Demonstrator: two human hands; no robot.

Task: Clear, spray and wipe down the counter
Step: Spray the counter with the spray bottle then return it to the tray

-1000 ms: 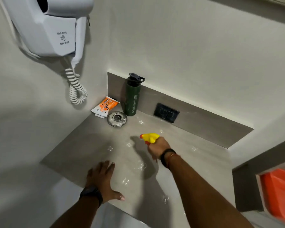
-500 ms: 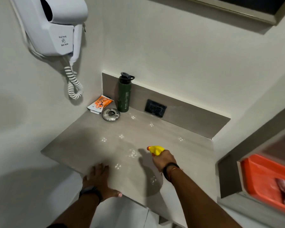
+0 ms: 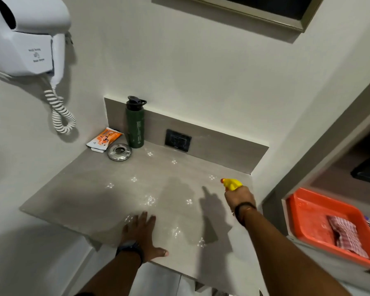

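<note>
1. Two hands are in view over a grey surface (image 3: 90, 195) set into a corner of pale walls.
2. Left hand (image 3: 141, 236): open, palm down, fingers spread, lying flat on the near edge of the surface. A dark watch (image 3: 130, 248) sits on its wrist.
3. Right hand (image 3: 239, 197): closed around a spray bottle (image 3: 232, 184), of which only the yellow head with a red nozzle tip shows above the fist. The nozzle points left, across the surface. The hand is held above the right end of the surface, near the side wall. A dark band (image 3: 244, 207) circles the wrist.
4. Surface condition: scattered bright wet spots (image 3: 151, 199) across the middle and near portions.
5. Items at the back left corner: a dark green bottle (image 3: 135, 124) standing upright against the back panel; a round metal ashtray (image 3: 119, 152) just in front of it; an orange and white packet (image 3: 104, 139) beside the ashtray, leaning toward the corner.
6. Back panel: a black socket (image 3: 177, 140) to the right of the green bottle.
7. Left wall: a white hair dryer (image 3: 28, 37) with a coiled cord (image 3: 61, 113) hanging below it.
8. Right side: an orange tray (image 3: 308, 212) on a separate ledge, holding a checked cloth (image 3: 346, 236). This area is blurred.
</note>
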